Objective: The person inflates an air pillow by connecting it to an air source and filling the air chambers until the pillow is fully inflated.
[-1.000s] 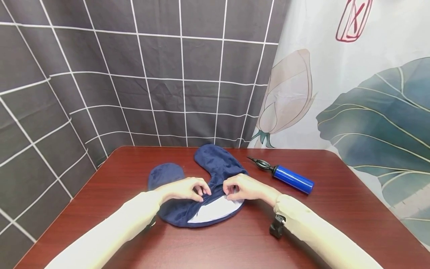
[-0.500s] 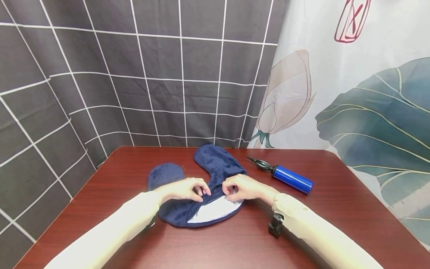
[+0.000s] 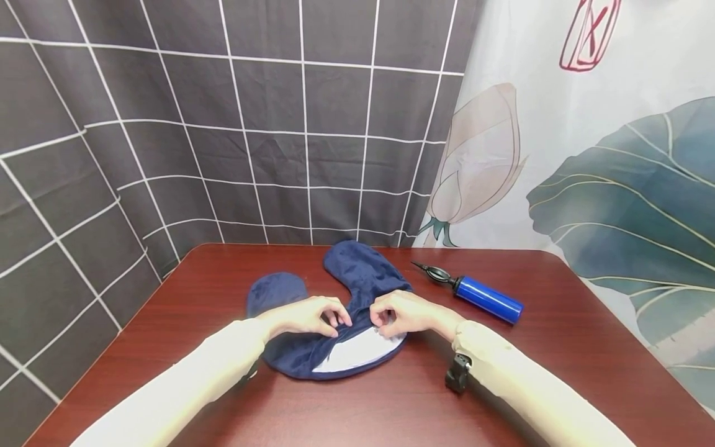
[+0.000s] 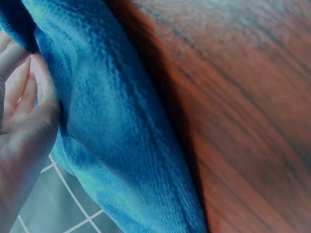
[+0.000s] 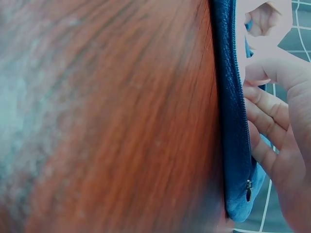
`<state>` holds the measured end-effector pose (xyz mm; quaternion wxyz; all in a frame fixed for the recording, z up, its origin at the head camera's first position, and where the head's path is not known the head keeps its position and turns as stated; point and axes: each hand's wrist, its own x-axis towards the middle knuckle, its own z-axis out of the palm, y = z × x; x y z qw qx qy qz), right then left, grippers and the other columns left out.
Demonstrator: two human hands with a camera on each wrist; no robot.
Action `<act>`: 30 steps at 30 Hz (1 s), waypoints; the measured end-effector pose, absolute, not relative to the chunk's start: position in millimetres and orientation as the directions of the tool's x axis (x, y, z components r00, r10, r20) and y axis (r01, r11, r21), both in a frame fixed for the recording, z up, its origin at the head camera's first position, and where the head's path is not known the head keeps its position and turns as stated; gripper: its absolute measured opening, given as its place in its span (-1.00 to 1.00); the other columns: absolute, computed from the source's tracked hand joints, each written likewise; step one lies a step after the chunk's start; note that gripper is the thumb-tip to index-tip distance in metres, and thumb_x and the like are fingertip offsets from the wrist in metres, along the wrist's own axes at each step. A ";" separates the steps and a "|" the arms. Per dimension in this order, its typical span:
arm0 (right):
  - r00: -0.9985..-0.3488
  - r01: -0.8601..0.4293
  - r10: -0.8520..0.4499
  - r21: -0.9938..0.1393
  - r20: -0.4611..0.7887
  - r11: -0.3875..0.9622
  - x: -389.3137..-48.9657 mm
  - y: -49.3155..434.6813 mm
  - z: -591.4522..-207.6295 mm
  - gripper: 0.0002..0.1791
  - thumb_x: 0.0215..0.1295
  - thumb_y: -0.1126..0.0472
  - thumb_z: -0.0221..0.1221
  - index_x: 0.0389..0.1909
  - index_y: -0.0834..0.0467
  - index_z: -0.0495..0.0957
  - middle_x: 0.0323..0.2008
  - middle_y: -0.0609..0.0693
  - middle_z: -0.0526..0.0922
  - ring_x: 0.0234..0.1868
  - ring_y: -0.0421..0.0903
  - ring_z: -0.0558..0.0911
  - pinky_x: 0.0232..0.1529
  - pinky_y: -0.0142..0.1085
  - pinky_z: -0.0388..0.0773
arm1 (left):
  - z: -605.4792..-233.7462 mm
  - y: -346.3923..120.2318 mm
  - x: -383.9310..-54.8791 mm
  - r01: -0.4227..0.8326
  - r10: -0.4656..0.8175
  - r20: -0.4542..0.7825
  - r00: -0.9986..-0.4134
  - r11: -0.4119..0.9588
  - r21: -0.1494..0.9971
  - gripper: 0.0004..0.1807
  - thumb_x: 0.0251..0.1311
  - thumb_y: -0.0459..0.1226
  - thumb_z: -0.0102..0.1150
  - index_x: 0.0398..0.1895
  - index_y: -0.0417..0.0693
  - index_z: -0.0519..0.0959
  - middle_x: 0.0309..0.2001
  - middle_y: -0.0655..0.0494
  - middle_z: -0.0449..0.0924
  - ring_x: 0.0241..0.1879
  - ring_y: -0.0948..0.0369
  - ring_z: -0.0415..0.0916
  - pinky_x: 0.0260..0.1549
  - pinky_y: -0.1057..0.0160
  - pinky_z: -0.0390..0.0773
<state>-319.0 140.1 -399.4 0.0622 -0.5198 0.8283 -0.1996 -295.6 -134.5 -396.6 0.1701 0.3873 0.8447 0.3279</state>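
A navy plush U-shaped neck pillow [image 3: 360, 264] lies limp on the table. Its zipper stands undone along the near curve, baring a white lining or insert [image 3: 357, 351]. My left hand [image 3: 313, 313] pinches the upper fabric edge of the opening with thumb and fingers, also visible against the plush cloth [image 4: 112, 111] in the left wrist view. A short way to the right, my right hand [image 3: 408, 310] pinches the same edge, its fingers curled in. From the right wrist, the zipper teeth [image 5: 238, 63] run along the near side, ending at a small dark zipper pull [image 5: 249, 191].
A blue hand pump [image 3: 488, 298] with a black nozzle lies right of the pillow. The reddish-brown table [image 3: 357, 416] reaches back to a dark grid-patterned curtain [image 3: 279, 155]. On the right hangs a white cloth [image 3: 536, 49] printed with leaves and a bud.
The right hand's thumb has shifted very slightly over the white area. Otherwise the hands and pillow hold their positions.
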 end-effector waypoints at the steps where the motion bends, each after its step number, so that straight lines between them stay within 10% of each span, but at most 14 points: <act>1: -0.451 -0.837 -0.886 -0.396 0.106 0.379 -319.1 140.7 -399.5 -0.85 0.07 0.17 0.33 -0.46 -0.05 0.51 -0.48 -0.16 0.51 -0.39 -0.30 0.47 -0.36 -0.56 0.27 | -396.5 -134.2 -295.8 0.545 0.767 -0.031 -0.640 0.483 0.686 -0.71 0.12 -0.40 0.34 -0.05 -0.16 0.65 -0.07 -0.03 0.61 -0.21 0.38 0.55 -0.09 0.41 0.57; 10: -0.435 -0.846 -0.878 -0.424 0.200 0.323 -315.2 153.6 -409.4 -0.85 0.06 0.29 0.26 -0.46 -0.03 0.52 -0.42 -0.17 0.51 -0.33 -0.25 0.49 -0.32 -0.48 0.38 | -398.3 -135.0 -298.7 0.571 0.775 -0.013 -0.632 0.476 0.669 -0.71 0.10 -0.41 0.35 -0.07 -0.14 0.66 -0.08 -0.02 0.62 -0.22 0.40 0.56 -0.08 0.39 0.57; 30: -0.614 -0.673 -0.788 -0.549 0.042 0.495 -312.2 148.5 -403.5 -0.84 0.18 0.04 0.37 -0.42 -0.02 0.60 -0.56 -0.24 0.50 -0.50 -0.39 0.45 -0.41 -0.51 0.41 | -401.1 -134.5 -298.0 0.546 0.767 -0.024 -0.642 0.479 0.687 -0.71 0.11 -0.40 0.36 -0.06 -0.16 0.65 -0.08 -0.03 0.62 -0.22 0.38 0.54 -0.08 0.36 0.59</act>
